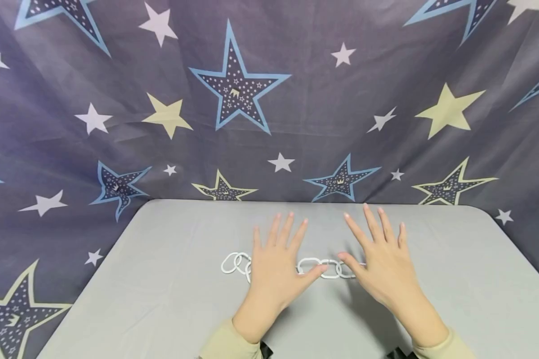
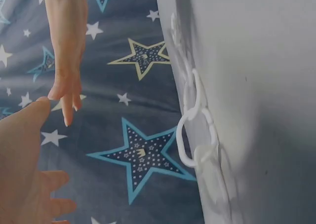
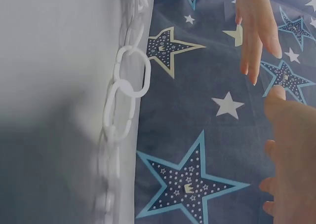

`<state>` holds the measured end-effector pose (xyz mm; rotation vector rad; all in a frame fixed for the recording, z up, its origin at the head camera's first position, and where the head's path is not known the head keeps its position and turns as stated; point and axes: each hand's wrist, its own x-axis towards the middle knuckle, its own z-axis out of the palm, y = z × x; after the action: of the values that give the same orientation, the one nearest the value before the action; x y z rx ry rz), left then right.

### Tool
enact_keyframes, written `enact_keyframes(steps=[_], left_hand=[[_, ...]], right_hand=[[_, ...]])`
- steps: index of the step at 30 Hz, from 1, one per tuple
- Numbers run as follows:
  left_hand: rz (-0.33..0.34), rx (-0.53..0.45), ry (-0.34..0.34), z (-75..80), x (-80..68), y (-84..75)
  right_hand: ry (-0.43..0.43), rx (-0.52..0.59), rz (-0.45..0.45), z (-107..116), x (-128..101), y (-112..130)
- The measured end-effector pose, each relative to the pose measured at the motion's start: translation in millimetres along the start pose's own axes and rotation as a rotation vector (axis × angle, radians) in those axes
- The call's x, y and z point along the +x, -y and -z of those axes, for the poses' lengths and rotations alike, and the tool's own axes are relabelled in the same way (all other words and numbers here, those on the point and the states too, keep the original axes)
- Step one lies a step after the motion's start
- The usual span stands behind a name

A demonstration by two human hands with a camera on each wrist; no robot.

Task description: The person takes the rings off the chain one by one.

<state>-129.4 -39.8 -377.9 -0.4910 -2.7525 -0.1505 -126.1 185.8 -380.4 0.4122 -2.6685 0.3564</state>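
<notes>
I am holding my left hand (image 1: pixel 276 271) and right hand (image 1: pixel 381 264) spread flat above the white plastic chain (image 1: pixel 316 267), which looks light, hard and floppy, easiest to pinch by one link.

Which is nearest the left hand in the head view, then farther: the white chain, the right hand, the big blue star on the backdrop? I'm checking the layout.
1. White chain, under the left hand.
2. Right hand, beside it.
3. Big blue star, high behind.

you are looking down at a grey table (image 1: pixel 162 279) that is carrying a white plastic link chain (image 1: pixel 233 263), which is lying flat across its middle.
</notes>
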Motion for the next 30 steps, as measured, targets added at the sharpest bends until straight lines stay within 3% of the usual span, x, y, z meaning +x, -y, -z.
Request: enact_keyframes(steps=[12,20,30], left_hand=[[-0.02,0.018,0.039,-10.6,3.8,-11.5],[-0.032,-0.039,0.088,-14.1,3.5,-20.9],[-0.064,-0.119,0.12,-28.3,9.0,-33.7]], right_hand=[[-0.009,-0.028,-0.016,-2.6,-6.5,-14.5],[0.024,-0.032,-0.008,-6.0,-7.2,-27.2],[0.064,0.072,0.053,-7.2,-7.2,-49.7]])
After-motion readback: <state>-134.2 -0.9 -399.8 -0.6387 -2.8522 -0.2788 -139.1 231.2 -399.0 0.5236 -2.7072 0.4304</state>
